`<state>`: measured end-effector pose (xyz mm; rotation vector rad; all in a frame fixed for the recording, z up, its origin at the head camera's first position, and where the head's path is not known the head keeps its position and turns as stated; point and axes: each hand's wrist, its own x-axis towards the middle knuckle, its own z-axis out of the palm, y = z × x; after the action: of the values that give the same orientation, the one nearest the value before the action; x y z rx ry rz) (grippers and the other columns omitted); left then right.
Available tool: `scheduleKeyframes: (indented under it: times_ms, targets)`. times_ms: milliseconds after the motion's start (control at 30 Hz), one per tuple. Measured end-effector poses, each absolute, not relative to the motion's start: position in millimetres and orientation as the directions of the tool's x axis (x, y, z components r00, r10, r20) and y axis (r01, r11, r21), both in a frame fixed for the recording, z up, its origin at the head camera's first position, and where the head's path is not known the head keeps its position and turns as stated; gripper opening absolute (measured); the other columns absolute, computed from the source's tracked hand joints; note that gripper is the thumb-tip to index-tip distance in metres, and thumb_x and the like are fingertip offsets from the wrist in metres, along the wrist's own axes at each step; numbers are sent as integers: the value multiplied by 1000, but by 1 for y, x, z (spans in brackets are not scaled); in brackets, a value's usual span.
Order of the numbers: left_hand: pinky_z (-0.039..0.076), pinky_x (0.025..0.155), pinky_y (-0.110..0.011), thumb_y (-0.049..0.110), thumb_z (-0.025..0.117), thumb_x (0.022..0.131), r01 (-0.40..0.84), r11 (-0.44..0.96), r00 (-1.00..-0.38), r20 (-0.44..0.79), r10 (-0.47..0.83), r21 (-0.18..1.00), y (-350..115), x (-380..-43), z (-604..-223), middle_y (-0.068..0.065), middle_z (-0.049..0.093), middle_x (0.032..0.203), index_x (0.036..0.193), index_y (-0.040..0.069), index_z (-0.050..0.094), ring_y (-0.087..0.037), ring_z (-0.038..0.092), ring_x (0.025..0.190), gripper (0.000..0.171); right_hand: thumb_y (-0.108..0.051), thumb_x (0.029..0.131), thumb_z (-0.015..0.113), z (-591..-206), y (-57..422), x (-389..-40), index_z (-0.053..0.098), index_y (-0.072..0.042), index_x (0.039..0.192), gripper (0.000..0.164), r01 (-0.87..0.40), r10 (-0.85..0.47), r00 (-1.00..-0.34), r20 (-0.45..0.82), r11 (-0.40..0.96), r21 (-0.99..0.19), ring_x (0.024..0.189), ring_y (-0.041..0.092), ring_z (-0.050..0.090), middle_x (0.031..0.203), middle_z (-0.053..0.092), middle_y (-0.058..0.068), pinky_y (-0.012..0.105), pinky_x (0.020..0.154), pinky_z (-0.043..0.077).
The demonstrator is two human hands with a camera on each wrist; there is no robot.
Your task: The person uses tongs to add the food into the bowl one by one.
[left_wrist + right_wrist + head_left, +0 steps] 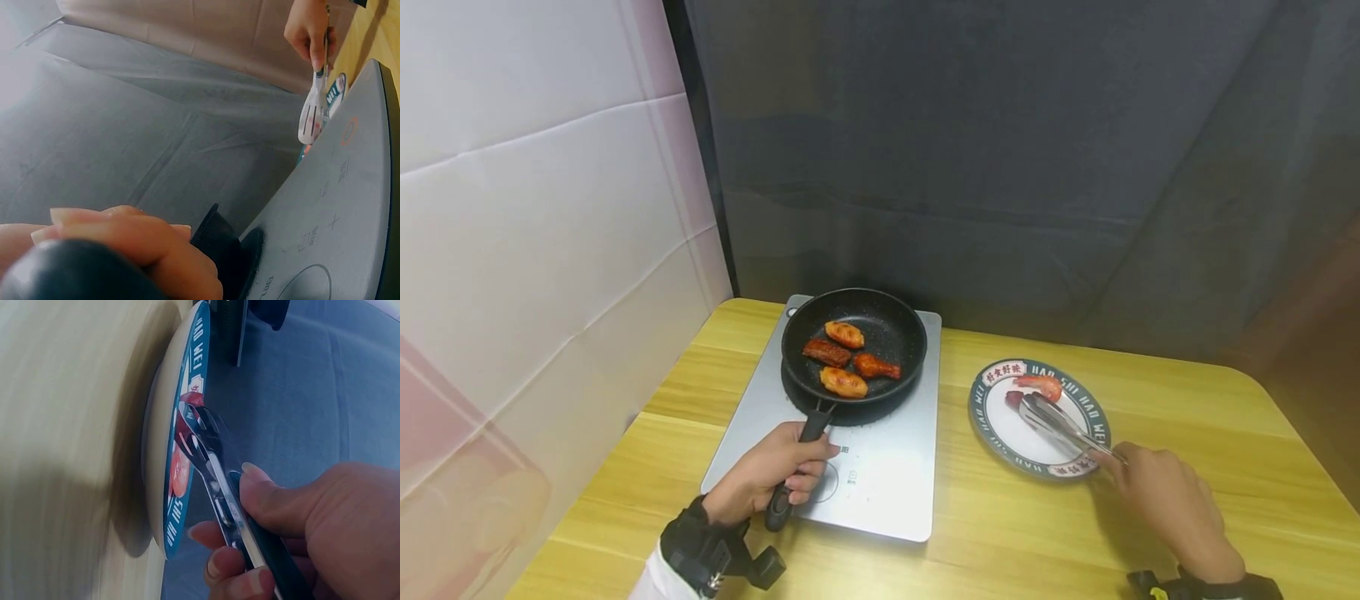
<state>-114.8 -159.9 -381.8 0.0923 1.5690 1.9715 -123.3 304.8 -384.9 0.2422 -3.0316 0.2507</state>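
Our left hand [782, 471] grips the round black frying pan [889, 327], four browned meat pieces [845, 335] already inside; our right hand [1172, 500] grips silver metal tongs [1060, 427] beside the dark-red morsel [1013, 399] and orange shrimp [1041, 385] apparently left on the green-rimmed white plate [1017, 435].

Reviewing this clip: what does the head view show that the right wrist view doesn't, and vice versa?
Only the head view: the left grip holding the handle of the frying pan, and the food in it: two chicken wings, a chicken drumstick and a reddish-brown meat piece.

Only the right wrist view: the tan-looking outer underside of the lettered plate.

Both: the right grip holding metal tongs over the plate, tips near a dark red piece and a shrimp.
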Motion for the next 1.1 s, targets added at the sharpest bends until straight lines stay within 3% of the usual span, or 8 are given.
scheduleKeyframes:
  times_ms: [300,500,800,967,1100]
  targets:
    - [28,34,-16,5,57,91,-428,-96,-816,-339,469,898,-158,-116,-380,6,32,56,78,8,36,-3,29,39,24,-36,98,53,-382,307,-126,62,-10,78,34,-191,-179,-979,101,973,-129,52,21,43,60,46,3,38,40,34]
    - [28,34,-16,5,56,91,-424,-97,-818,-334,468,901,-158,-116,-380,6,32,56,78,9,36,-3,29,40,24,-34,97,56,-377,303,-129,56,-13,70,33,-235,-213,-959,186,966,-107,49,19,38,54,39,-1,32,38,29]
    - [28,34,-16,4,56,91,-426,-96,-822,-340,456,900,-158,-115,-381,6,32,56,79,8,36,-4,28,40,23,-25,93,61,-354,287,-139,64,-10,76,23,-300,-259,-918,301,949,-100,48,16,35,53,35,-4,29,39,25]
    - [28,34,-17,5,56,91,-412,-91,-818,-324,475,907,-158,-116,-382,6,32,56,78,9,37,-3,29,40,23,-26,96,58,-349,281,-142,56,-14,68,30,-292,-258,-932,256,951,-104,49,16,36,53,34,-4,29,40,25]
    - [28,34,-17,5,56,91,-411,-91,-819,-323,475,907,-159,-116,-381,6,32,56,78,9,36,-3,29,40,24,-26,95,60,-346,277,-146,50,-18,64,34,-330,-285,-904,319,939,-99,48,14,34,52,32,-6,28,40,23]
